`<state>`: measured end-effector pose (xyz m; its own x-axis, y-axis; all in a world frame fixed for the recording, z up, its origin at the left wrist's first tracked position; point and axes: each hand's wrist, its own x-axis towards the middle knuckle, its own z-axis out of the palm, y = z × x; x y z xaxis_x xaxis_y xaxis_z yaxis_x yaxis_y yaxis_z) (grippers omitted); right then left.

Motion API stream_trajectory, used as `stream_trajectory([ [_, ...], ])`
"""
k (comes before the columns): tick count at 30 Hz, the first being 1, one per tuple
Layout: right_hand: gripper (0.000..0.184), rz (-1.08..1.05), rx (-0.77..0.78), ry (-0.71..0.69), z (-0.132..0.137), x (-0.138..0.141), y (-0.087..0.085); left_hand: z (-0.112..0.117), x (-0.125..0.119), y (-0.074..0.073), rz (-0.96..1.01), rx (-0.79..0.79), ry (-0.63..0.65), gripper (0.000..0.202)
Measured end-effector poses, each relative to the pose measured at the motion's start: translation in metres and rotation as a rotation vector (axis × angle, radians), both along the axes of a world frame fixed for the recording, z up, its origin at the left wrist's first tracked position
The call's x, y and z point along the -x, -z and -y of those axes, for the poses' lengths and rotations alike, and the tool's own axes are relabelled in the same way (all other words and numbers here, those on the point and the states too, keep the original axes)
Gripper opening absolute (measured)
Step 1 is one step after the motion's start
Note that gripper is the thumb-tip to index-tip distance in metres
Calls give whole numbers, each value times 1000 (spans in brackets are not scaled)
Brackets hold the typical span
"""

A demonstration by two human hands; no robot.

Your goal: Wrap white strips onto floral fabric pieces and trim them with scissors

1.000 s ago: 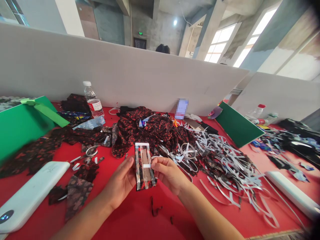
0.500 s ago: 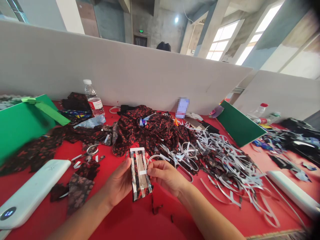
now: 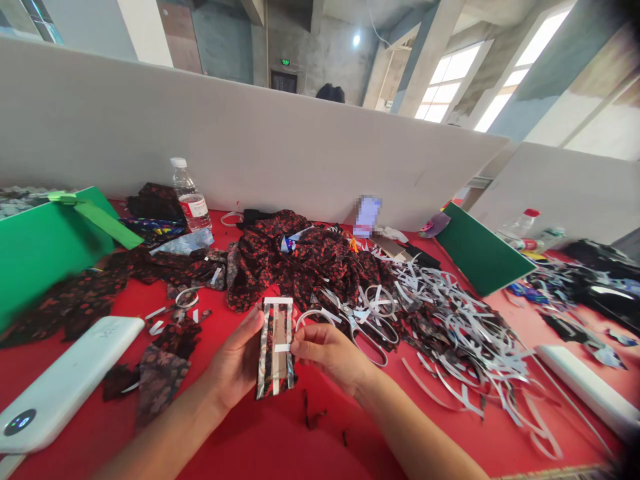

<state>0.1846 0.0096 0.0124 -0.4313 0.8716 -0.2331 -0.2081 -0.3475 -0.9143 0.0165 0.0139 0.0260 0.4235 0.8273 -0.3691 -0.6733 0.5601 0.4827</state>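
The right hand's (image 3: pixel 327 350) fingertips are pinched together on a white tab (image 3: pixel 282 347) at the middle of a taped patch (image 3: pixel 274 377). The left hand (image 3: pixel 235 363) clamps the patch's other edge. The patch stands upright above the red table (image 3: pixel 280 447), near its front edge. Scissors (image 3: pixel 363 323) lie just beyond the right hand, with fabric (image 3: pixel 300 257) behind and strips (image 3: pixel 460 327) toward the right edge.
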Motion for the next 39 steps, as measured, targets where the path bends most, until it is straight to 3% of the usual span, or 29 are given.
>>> stream_trajectory([
  [6, 34, -17, -49, -34, -4, -4, 3, -6, 9, 3, 54, -34, 52, 43],
  [10, 35, 24, -70, 15, -5, -8, 1, -10, 12, 4, 77, -105, -10, 42],
  [14, 30, -39, 44, -31, -7, -9, 0, -14, 12, 3, 114, -185, -97, 45],
  [17, 30, -151, 150, 36, -9, -9, 0, -14, 13, 1, 140, -194, -169, 45],
  [20, 28, -182, 158, 89, -12, -10, 1, -14, 13, -2, 137, -181, -219, 46],
  [24, 24, -162, 127, 83, -18, -19, 4, -15, 16, -4, 148, -146, -183, 49],
  [26, 21, -137, 101, 45, -21, -26, 4, -17, 17, -2, 88, -114, -118, 39],
  [29, 16, -59, 58, -76, -23, -37, 1, -16, 15, 5, -85, -36, 179, 16],
  [32, 12, 36, 20, -214, -22, -43, -3, -7, 6, 13, -146, 14, 559, 29],
  [34, 9, 109, -33, -285, -21, -44, -6, 0, 0, 15, -138, -13, 704, 37],
  [37, 16, 192, -126, -329, -21, -44, -7, 5, -3, 13, -126, -29, 712, 34],
  [39, 27, 263, -201, -263, -23, -45, -8, 3, 0, 10, -132, 9, 653, 33],
])
